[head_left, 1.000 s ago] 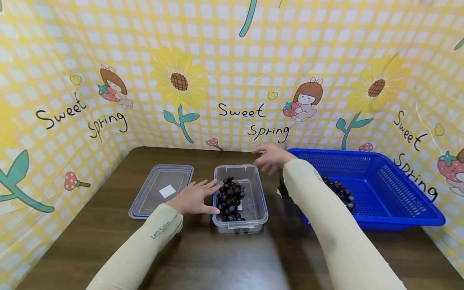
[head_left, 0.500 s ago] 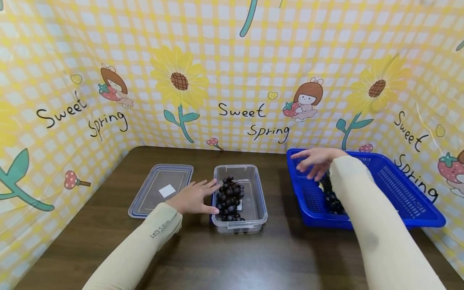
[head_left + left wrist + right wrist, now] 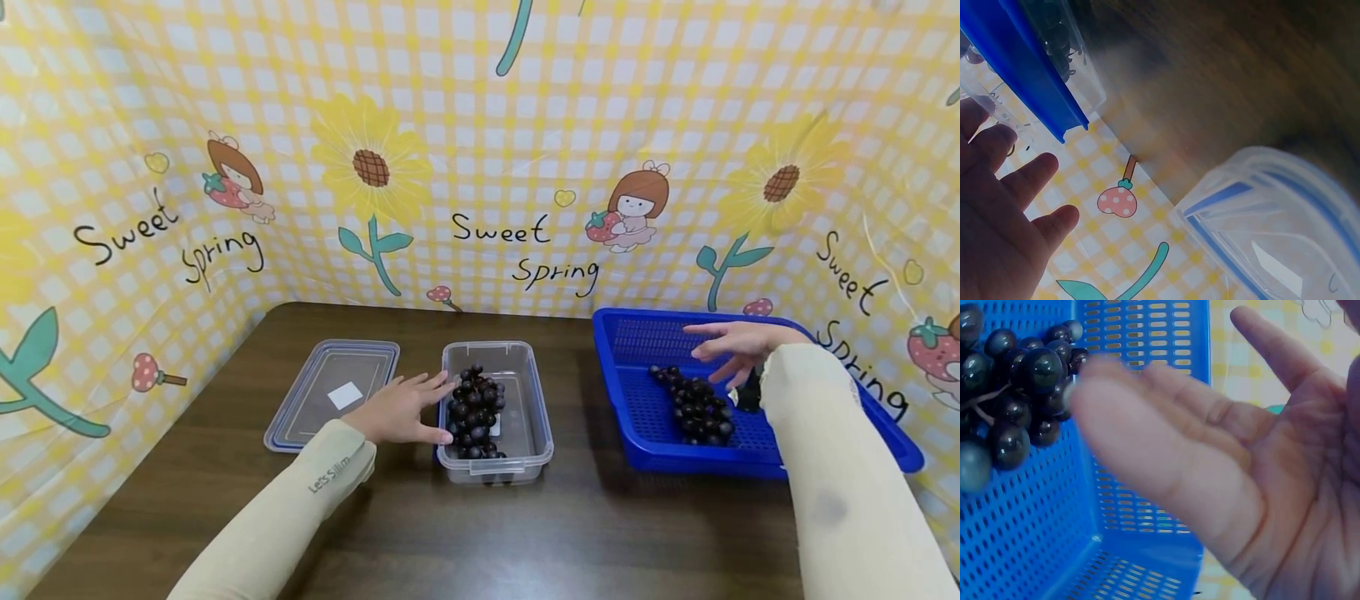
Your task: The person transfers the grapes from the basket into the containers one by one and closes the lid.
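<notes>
The person's left hand [image 3: 401, 410] is lying with its fingers spread at the left rim of a clear container [image 3: 527, 412]; I cannot tell whether every fingertip is touching it. Inside, 1 bunch of dark grapes [image 3: 476, 414] is resting along the left side, leaning toward that hand. In the left wrist view a blue latch [image 3: 1019, 62] is jutting from the container near the fingers. The right hand [image 3: 738, 348] is hovering over a blue basket [image 3: 705, 458], its fingers stretched out and parted, the thumb blurring in the right wrist view. Below and beside it, another bunch [image 3: 697, 408] is lying on the basket's perforated floor. A dark object [image 3: 748, 392] is showing under the right wrist, too unclear to name. To the left of the container, a clear lid [image 3: 321, 392] with blue edging and 1 white label [image 3: 345, 396] is lying flat. The 2 cream sleeves [image 3: 296, 500] are crossing the brown table [image 3: 585, 533], and a yellow checked cloth [image 3: 480, 108] is standing behind everything
</notes>
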`<state>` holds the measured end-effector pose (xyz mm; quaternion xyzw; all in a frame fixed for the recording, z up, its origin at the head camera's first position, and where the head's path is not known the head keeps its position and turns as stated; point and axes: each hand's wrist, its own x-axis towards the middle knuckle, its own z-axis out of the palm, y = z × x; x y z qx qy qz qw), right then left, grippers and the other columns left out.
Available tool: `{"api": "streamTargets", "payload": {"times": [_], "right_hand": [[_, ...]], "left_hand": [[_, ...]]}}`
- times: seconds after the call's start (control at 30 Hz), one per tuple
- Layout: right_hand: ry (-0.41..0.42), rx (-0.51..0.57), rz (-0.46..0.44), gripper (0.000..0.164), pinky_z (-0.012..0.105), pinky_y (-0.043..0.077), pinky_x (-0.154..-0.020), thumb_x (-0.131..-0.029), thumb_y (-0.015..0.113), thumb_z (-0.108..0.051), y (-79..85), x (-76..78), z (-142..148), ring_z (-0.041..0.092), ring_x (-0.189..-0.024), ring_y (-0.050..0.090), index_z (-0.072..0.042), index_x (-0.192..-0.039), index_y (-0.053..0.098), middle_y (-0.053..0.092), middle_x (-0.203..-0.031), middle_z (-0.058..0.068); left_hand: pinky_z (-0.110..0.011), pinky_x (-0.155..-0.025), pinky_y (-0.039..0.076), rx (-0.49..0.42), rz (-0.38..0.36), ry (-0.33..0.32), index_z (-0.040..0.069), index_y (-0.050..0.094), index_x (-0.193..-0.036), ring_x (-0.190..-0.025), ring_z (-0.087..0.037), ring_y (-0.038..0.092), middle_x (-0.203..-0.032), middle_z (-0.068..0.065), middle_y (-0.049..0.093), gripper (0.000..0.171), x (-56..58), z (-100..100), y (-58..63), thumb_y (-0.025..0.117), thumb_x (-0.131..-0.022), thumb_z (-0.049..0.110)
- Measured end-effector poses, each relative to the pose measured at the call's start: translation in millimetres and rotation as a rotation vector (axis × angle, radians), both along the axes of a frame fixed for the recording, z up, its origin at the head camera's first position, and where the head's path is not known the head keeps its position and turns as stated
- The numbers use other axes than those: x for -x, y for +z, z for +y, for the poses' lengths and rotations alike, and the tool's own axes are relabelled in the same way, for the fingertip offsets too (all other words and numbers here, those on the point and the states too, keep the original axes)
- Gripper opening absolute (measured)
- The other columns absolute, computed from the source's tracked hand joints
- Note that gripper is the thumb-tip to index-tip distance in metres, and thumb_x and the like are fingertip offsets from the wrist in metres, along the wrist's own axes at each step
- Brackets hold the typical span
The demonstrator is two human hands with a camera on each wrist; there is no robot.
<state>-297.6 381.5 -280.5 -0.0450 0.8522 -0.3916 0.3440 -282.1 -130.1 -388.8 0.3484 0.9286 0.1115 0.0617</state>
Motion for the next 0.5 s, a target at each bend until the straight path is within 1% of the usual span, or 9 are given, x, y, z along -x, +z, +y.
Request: {"api": "streamTargets", "payload": {"times": [0.07, 0.13, 0.2, 0.27, 0.4, 0.43, 0.5], "right_hand": [[0.001, -0.010, 0.006, 0.078, 0.043, 0.055, -0.078, -0.101, 0.046, -0.026, -4.3, 0.0, 3, 0.048, -0.120, 0.048, 0.002, -0.150, -0.008, 0.010, -0.147, 0.041], [0.002, -0.037, 0.018, 0.079, 0.044, 0.054, -0.081, -0.100, 0.047, -0.027, -10.4, 0.7, 5, 0.049, -0.120, 0.048, 0.003, -0.149, -0.007, 0.010, -0.147, 0.042], [0.005, -0.076, 0.028, 0.080, 0.046, 0.052, -0.086, -0.099, 0.049, -0.027, -17.0, 0.9, 7, 0.049, -0.120, 0.048, 0.006, -0.148, -0.006, 0.012, -0.146, 0.042], [0.020, -0.125, 0.048, 0.081, 0.049, 0.049, -0.089, -0.098, 0.050, -0.027, -22.5, 0.5, 8, 0.051, -0.123, 0.043, 0.010, -0.146, -0.004, 0.013, -0.145, 0.042], [0.050, -0.245, 0.103, 0.084, 0.061, 0.038, -0.097, -0.096, 0.051, -0.032, -29.0, 0.0, 11, 0.058, -0.128, 0.028, 0.015, -0.144, 0.001, 0.011, -0.143, 0.046], [0.061, -0.273, 0.112, 0.085, 0.063, 0.035, -0.098, -0.095, 0.051, -0.034, -30.5, 0.3, 12, 0.060, -0.128, 0.026, 0.015, -0.144, 0.001, 0.010, -0.142, 0.046], [0.073, -0.323, 0.116, 0.088, 0.066, 0.031, -0.099, -0.094, 0.051, -0.038, -34.1, 1.2, 13, 0.060, -0.127, 0.028, 0.016, -0.143, 0.002, 0.010, -0.142, 0.047]], "left_hand": [[-0.066, -0.106, 0.019, -0.003, -0.002, 0.003, 0.009, 0.037, -0.148, -0.136, -0.044, 0.030, -0.153, -0.016, 0.028, 0.084, -0.2, 0, -0.2, 0.064, -0.084, 0.057], [-0.066, -0.106, 0.019, -0.006, -0.008, 0.004, 0.009, 0.037, -0.148, -0.136, -0.044, 0.029, -0.154, -0.016, 0.028, 0.084, -0.8, 0, -0.5, 0.064, -0.084, 0.057], [-0.066, -0.106, 0.019, -0.013, -0.019, 0.002, 0.008, 0.037, -0.148, -0.136, -0.044, 0.029, -0.154, -0.016, 0.028, 0.084, -1.5, 1, -1.2, 0.063, -0.084, 0.057], [-0.066, -0.106, 0.018, -0.017, -0.026, 0.000, 0.008, 0.037, -0.148, -0.136, -0.044, 0.029, -0.154, -0.016, 0.027, 0.085, -1.6, 2, -1.8, 0.063, -0.084, 0.057], [-0.066, -0.106, 0.019, -0.019, -0.013, -0.008, 0.008, 0.037, -0.148, -0.136, -0.045, 0.030, -0.154, -0.016, 0.028, 0.085, -0.9, 2, -1.5, 0.064, -0.084, 0.057], [-0.066, -0.106, 0.019, -0.015, -0.008, -0.007, 0.008, 0.037, -0.148, -0.136, -0.045, 0.030, -0.154, -0.016, 0.028, 0.085, -0.5, 2, -1.3, 0.064, -0.084, 0.057], [-0.066, -0.106, 0.019, -0.012, -0.005, -0.008, 0.008, 0.036, -0.148, -0.136, -0.045, 0.030, -0.154, -0.016, 0.027, 0.085, -0.3, 3, -0.3, 0.064, -0.084, 0.056]]}}
